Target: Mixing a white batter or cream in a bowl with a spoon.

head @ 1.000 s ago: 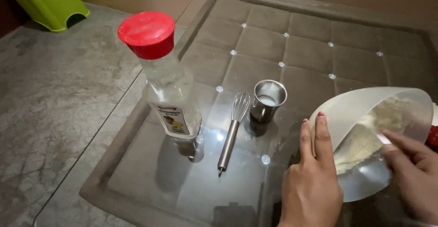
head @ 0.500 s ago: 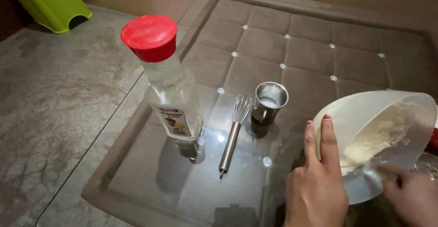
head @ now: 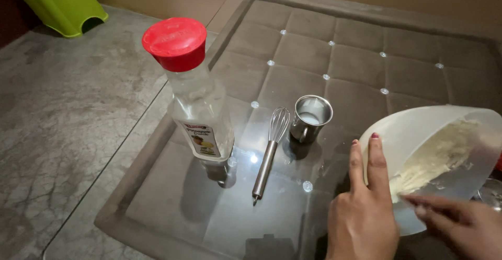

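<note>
A white, translucent plastic bowl [head: 418, 134] sits tilted at the right edge of the glass tabletop [head: 172, 208], its open mouth turned toward the person and its far rim lifted. Pale, creamy batter or dough [head: 439, 155] clings in a streak along its inner wall, running from the upper right down toward the lower left. The left hand [head: 363, 213] lies just left of the bowl, two fingers extended upright and pressed against the bowl's outer wall, steadying it; the hand is fairly open, not wrapped round anything. The right hand [head: 460, 223] comes in from the lower right, fingers reaching to the bowl's lower lip and the bottom of the batter streak; it is blurred, so I cannot tell whether it grips a tool. It is the hand nearer the batter.

Left of the bowl, well apart from it, stands a small steel cup [head: 311, 118], upright, with something pale inside. Just beside it lies a metal whisk [head: 269, 153], long axis running near to far, wires at the far end. Further left stands a clear plastic bottle with a red cap [head: 196, 98].

Beneath the glass is tufted brown padding. Grey stone floor [head: 63, 113] lies left, with a green plastic stool [head: 60, 1] at the far corner.
</note>
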